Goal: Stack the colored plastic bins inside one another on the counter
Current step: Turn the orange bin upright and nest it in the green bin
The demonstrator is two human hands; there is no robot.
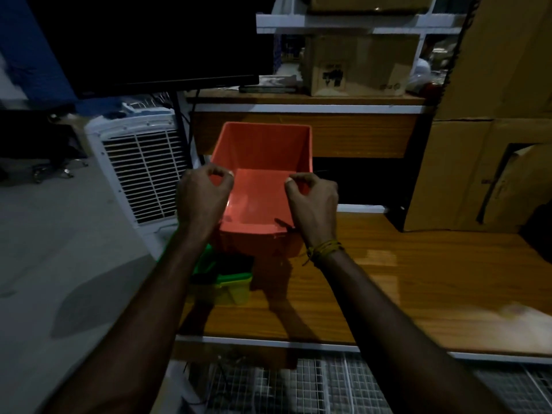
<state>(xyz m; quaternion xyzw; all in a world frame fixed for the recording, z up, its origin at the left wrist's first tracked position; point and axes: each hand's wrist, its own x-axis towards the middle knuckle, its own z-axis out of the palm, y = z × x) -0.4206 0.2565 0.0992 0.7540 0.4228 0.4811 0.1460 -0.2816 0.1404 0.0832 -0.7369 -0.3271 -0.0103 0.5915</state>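
An orange plastic bin (263, 150) hangs in the air above the wooden counter (403, 282), its open side turned toward me. My left hand (203, 195) pinches its left rim and my right hand (313, 201) pinches its right rim. Below it, at the counter's left end, stands a yellow bin (236, 291) with a green bin (206, 261) nested in it. My left forearm hides part of those two bins.
A white air cooler (140, 171) stands on the floor left of the counter. Cardboard boxes (484, 162) rise at the right, another box (355, 67) sits on the shelf behind. A dark monitor (149, 40) hangs at the upper left. Wire grids (328, 383) lie below the counter's front edge.
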